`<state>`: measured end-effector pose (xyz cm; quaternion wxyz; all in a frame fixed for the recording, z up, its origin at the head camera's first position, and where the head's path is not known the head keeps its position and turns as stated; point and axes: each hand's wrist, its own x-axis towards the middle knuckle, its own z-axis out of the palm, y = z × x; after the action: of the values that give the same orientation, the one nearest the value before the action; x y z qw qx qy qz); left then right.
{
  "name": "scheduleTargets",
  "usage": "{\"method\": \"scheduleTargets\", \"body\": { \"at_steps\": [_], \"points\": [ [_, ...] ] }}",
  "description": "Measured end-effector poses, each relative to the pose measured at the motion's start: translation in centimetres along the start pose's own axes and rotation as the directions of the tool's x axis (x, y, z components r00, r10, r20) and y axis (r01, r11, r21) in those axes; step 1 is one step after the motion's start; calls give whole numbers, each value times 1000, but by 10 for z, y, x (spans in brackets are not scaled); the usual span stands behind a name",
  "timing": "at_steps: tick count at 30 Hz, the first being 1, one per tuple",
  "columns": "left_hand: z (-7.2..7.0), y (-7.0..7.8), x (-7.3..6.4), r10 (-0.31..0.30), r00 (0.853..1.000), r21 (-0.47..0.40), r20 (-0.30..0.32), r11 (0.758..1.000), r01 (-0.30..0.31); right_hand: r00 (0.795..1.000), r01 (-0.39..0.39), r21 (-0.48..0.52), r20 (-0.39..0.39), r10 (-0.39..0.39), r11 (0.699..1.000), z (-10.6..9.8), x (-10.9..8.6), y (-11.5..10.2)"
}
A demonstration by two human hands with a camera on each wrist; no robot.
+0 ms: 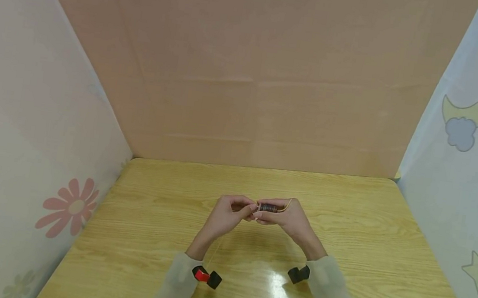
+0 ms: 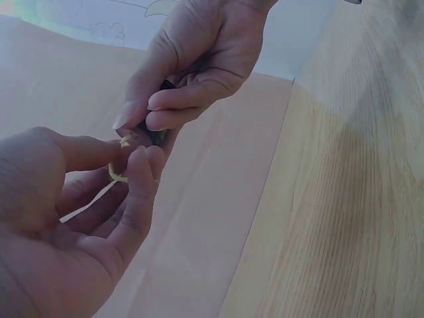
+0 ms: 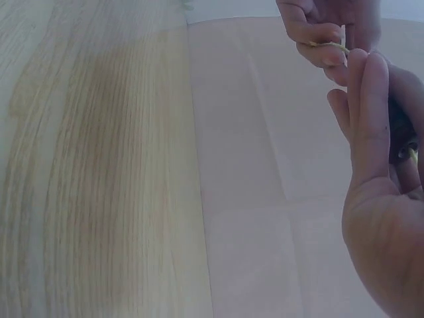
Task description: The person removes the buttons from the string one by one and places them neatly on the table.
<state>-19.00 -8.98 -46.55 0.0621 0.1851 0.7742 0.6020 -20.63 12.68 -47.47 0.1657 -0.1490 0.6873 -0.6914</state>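
Observation:
Over the table, my right hand (image 1: pixel 293 221) grips a small dark cylinder (image 1: pixel 268 208) with crosswise bands, its thumb along the near side and fingers behind. A hole shows in the cylinder's end (image 3: pixel 406 149) in the right wrist view. From that end, yellow cord (image 1: pixel 287 206) curves up over the right hand. My left hand (image 1: pixel 227 215) meets the right fingertips at the cylinder's other end. There it pinches a thin yellow cord (image 2: pixel 117 177), which bends into a small loop by the thumb and trails down through the left hand. Fingers cover much of the cylinder in both wrist views.
A wood-grain table (image 1: pixel 158 209) lies beneath the hands. Behind it stands a plain pinkish-tan panel (image 1: pixel 246 94), with patterned white panels on the left (image 1: pixel 21 115) and right (image 1: pixel 454 197). Black camera blocks (image 1: pixel 214 280) are strapped at both wrists, over pale sleeves.

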Motion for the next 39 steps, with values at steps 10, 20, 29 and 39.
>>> {"method": "scheduleTargets", "body": {
  "at_steps": [10,20,29,39],
  "points": [
    [5,1,6,-102,995,-28,-13,994,102,1000,-3,-29,5,4,1000,-2,-1,0],
    [8,-3,9,-176,984,-85,11,981,177,1000,24,-34,16,-23,999,-2,-3,0],
    [6,-2,6,-172,985,-138,8,975,171,1000,10,-54,6,-10,998,0,-3,-2],
    [3,0,4,-190,982,-156,-16,970,185,1000,19,-49,8,-18,999,2,-3,-5]
  ]
}}
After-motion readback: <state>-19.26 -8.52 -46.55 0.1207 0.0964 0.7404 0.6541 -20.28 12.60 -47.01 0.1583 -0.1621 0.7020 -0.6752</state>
